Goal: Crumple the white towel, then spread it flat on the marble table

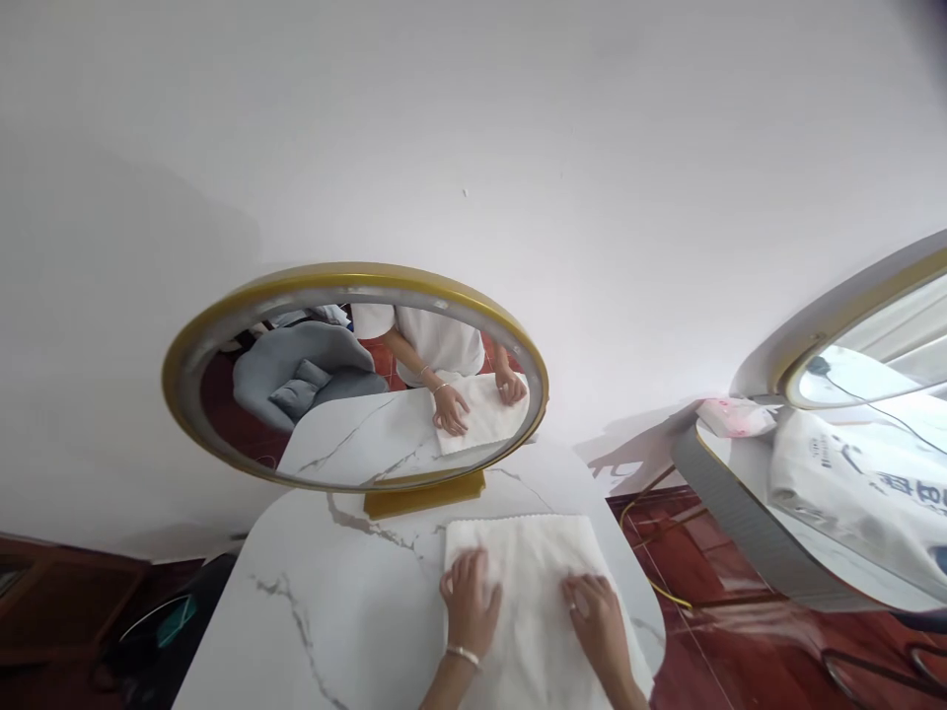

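Your L hand [470,603] rests on the cloth [529,602], fingers a bit apart; your R hand [594,623] curls on it too, can't tell if gripping. Cloth's spread w/ creases on the table [370,621], nr the mirror [355,390].

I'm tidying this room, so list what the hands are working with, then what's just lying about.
In hand:
White cloth, spread out
Left hand and right hand, both on it
Marble-patterned table, underneath

Lying about, on the other table:
Pink-and-white packet
White printed bundle
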The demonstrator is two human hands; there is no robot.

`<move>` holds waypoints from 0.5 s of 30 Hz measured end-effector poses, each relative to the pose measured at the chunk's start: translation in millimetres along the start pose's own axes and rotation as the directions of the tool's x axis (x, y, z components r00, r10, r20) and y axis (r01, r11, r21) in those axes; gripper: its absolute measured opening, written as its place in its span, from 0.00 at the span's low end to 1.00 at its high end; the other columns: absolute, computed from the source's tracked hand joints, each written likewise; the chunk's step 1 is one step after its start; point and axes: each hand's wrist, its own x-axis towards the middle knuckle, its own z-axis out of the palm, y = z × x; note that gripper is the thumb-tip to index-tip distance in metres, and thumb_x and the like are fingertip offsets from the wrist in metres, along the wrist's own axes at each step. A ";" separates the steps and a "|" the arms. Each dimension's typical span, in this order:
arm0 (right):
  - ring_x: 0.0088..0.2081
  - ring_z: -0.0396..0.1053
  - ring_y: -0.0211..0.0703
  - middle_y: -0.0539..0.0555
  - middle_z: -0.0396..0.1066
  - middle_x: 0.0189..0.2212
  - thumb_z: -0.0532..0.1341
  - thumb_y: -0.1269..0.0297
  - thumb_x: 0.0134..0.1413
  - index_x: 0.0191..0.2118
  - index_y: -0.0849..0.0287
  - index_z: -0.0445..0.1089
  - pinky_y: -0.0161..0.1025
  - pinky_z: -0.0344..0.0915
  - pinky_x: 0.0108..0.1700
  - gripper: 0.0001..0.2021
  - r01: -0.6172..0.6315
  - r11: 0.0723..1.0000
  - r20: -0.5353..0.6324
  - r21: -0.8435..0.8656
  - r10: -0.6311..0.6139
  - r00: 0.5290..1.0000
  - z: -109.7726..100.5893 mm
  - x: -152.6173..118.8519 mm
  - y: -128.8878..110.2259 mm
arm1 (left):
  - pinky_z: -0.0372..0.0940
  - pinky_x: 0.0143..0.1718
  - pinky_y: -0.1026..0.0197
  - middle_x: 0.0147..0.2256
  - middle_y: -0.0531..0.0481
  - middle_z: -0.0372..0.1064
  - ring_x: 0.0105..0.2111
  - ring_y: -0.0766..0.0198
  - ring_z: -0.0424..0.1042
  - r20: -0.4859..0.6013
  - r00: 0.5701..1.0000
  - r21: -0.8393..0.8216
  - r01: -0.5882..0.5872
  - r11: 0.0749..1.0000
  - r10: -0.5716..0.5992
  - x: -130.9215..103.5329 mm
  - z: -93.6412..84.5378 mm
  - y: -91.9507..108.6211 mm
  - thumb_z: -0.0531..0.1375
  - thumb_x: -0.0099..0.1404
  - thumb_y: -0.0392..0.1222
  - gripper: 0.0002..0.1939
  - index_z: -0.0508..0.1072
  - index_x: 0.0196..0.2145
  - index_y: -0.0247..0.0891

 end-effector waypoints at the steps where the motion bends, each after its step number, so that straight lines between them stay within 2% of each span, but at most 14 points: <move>1: 0.39 0.67 0.51 0.58 0.73 0.36 0.48 0.60 0.62 0.36 0.54 0.74 0.47 0.65 0.41 0.17 0.016 1.000 0.006 0.016 -0.017 1.000 -2.1 14.2 3.4 | 0.58 0.54 0.45 0.53 0.45 0.65 0.55 0.51 0.62 -0.016 0.994 -0.008 0.106 0.994 -0.106 8.8 -3.7 -0.8 0.53 0.63 0.43 0.19 0.68 0.52 0.46; 2: 0.42 0.67 0.52 0.59 0.73 0.38 0.49 0.62 0.60 0.38 0.55 0.73 0.47 0.64 0.43 0.15 0.040 0.999 -0.002 0.009 -0.040 0.999 -4.4 30.5 5.2 | 0.59 0.53 0.45 0.52 0.44 0.64 0.55 0.50 0.62 -0.020 0.979 -0.016 0.203 0.979 -0.203 20.3 -8.6 -0.3 0.53 0.63 0.41 0.19 0.68 0.51 0.45; 4: 0.50 0.63 0.54 0.59 0.69 0.47 0.51 0.68 0.55 0.47 0.55 0.69 0.49 0.62 0.47 0.16 0.094 0.995 0.026 -0.037 -0.093 0.995 -9.3 64.5 2.8 | 0.60 0.51 0.47 0.55 0.40 0.60 0.55 0.49 0.61 0.038 0.939 -0.047 0.345 0.938 -0.343 46.3 -20.9 3.0 0.54 0.62 0.38 0.20 0.66 0.52 0.42; 6: 0.54 0.59 0.54 0.58 0.66 0.51 0.55 0.72 0.50 0.53 0.56 0.65 0.49 0.59 0.50 0.22 0.144 0.987 0.171 -0.076 -0.129 0.977 -14.4 93.2 -6.4 | 0.61 0.49 0.51 0.55 0.37 0.57 0.52 0.52 0.63 0.141 0.908 -0.088 0.408 0.909 -0.394 69.0 -33.6 7.1 0.53 0.63 0.36 0.22 0.62 0.55 0.38; 8: 0.52 0.60 0.54 0.58 0.67 0.48 0.58 0.75 0.46 0.52 0.57 0.65 0.47 0.57 0.51 0.24 0.173 0.980 0.358 -0.095 -0.128 0.925 -18.9 112.4 -18.8 | 0.62 0.48 0.56 0.52 0.38 0.61 0.49 0.57 0.66 0.225 0.899 -0.121 0.408 0.905 -0.375 83.0 -43.8 9.7 0.52 0.64 0.36 0.22 0.60 0.56 0.35; 10: 0.49 0.62 0.53 0.58 0.69 0.43 0.59 0.76 0.45 0.46 0.58 0.68 0.46 0.57 0.49 0.19 0.189 0.976 0.467 -0.106 -0.119 0.876 -22.2 122.6 -29.9 | 0.61 0.48 0.58 0.45 0.42 0.66 0.45 0.59 0.68 0.288 0.901 -0.127 0.371 0.920 -0.324 87.9 -51.0 9.9 0.54 0.63 0.36 0.18 0.64 0.52 0.35; 13: 0.48 0.63 0.53 0.58 0.69 0.41 0.59 0.79 0.41 0.35 0.58 0.69 0.44 0.57 0.47 0.13 0.204 0.972 0.494 -0.115 -0.123 0.861 -25.8 127.2 -39.9 | 0.60 0.49 0.60 0.38 0.48 0.70 0.44 0.60 0.68 0.401 0.888 -0.114 0.291 0.950 -0.224 85.1 -60.5 6.8 0.56 0.60 0.35 0.09 0.71 0.39 0.37; 15: 0.48 0.64 0.51 0.57 0.70 0.42 0.58 0.80 0.40 0.34 0.58 0.67 0.42 0.57 0.47 0.13 0.221 0.970 0.508 -0.098 -0.142 0.850 -29.1 126.8 -42.8 | 0.59 0.50 0.60 0.39 0.48 0.71 0.45 0.59 0.68 0.456 0.875 -0.099 0.229 0.968 -0.160 80.9 -68.7 4.2 0.57 0.58 0.34 0.06 0.72 0.35 0.37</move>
